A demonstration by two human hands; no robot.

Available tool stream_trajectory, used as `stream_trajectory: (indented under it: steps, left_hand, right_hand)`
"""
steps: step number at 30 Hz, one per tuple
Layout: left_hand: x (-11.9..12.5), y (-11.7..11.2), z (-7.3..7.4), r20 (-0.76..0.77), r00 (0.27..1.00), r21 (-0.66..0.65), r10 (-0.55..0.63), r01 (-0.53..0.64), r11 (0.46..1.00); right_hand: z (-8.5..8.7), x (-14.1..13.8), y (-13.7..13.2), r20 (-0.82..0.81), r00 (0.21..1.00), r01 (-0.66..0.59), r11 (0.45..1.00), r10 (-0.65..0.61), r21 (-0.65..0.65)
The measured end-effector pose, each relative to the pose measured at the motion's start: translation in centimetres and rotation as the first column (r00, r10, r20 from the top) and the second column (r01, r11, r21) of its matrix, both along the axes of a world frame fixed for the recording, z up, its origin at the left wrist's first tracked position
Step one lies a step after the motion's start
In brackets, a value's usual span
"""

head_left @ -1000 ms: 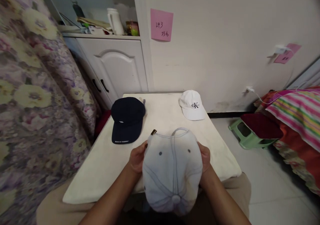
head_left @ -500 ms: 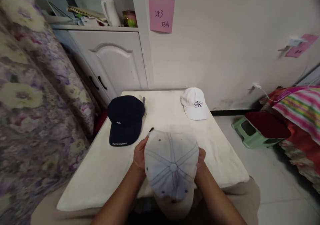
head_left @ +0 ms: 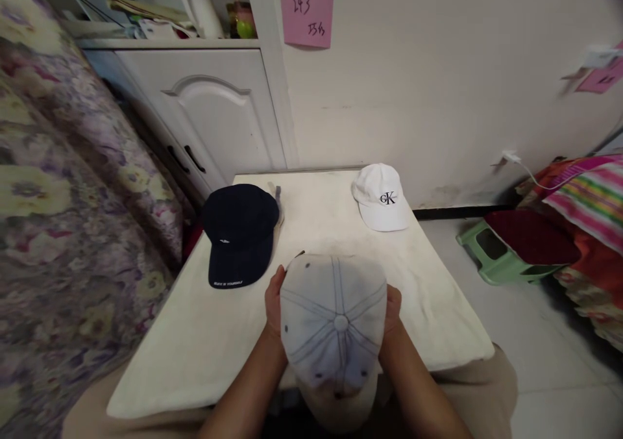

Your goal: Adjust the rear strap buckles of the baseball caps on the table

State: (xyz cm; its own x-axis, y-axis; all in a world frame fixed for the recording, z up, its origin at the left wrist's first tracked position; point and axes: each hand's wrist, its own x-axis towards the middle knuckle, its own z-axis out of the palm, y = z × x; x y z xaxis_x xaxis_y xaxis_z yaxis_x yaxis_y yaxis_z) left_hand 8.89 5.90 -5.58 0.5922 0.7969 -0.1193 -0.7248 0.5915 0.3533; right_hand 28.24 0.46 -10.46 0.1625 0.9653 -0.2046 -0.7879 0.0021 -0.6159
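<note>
A pale blue baseball cap (head_left: 335,315) is between my hands over the table's near edge, crown up and brim toward me. My left hand (head_left: 275,302) grips its left side, and my right hand (head_left: 392,306) grips its right side; the cap hides most fingers of both. To the left, a navy baseball cap (head_left: 241,225) lies on the table with its brim facing me. A white baseball cap (head_left: 382,195) with black letters on its front rests at the far right of the table.
The caps are around a cream-covered table (head_left: 316,215) that meets the wall. A floral curtain (head_left: 73,231) hangs at left, beside a white cabinet (head_left: 209,114). On the floor at right stands a green stool (head_left: 491,244) with a dark red top, near a bed with striped cloth (head_left: 594,192).
My view has tilted down slightly, so the wall and cabinet sit higher in the picture. Both hands keep hold of the pale blue cap, almost unmoved.
</note>
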Motion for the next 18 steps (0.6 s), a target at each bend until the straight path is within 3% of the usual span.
stream_trajectory:
  steps: [2, 4, 7, 10, 13, 18]
  left_hand:
    - [-0.2, -0.3, -0.1, -0.005, 0.996, -0.025, -0.089, 0.089, 0.996]
    - [-0.6, -0.8, -0.7, -0.050, 0.993, -0.066, -0.109, 0.106, 0.992]
    - [-1.3, -2.0, -2.2, -0.178, 0.982, -0.144, -0.055, 0.029, 0.989]
    - [-1.7, -2.8, -3.1, -0.244, 0.970, -0.160, -0.006, -0.034, 0.987]
    - [-1.9, -2.5, -2.8, -0.263, 0.963, -0.134, 0.049, -0.087, 0.987]
    - [-2.1, -0.3, -1.0, -0.264, 0.955, -0.088, 0.132, -0.160, 0.983]
  right_hand:
    - [0.5, 0.2, 0.2, -0.072, 0.997, -0.039, 0.999, 0.038, -0.014]
    - [1.2, 0.4, 0.7, -0.181, 0.983, -0.044, 0.999, 0.039, -0.024]
    - [2.1, 0.5, 1.4, -0.305, 0.952, 0.003, 0.999, -0.015, -0.041]
    - [2.7, 0.4, 1.6, -0.346, 0.938, -0.025, 0.999, 0.013, -0.029]
    - [2.7, 0.1, 1.1, -0.350, 0.931, -0.108, 0.994, 0.108, 0.019]
    - [2.0, -0.4, -0.1, -0.303, 0.921, -0.228, 0.970, 0.244, 0.088]
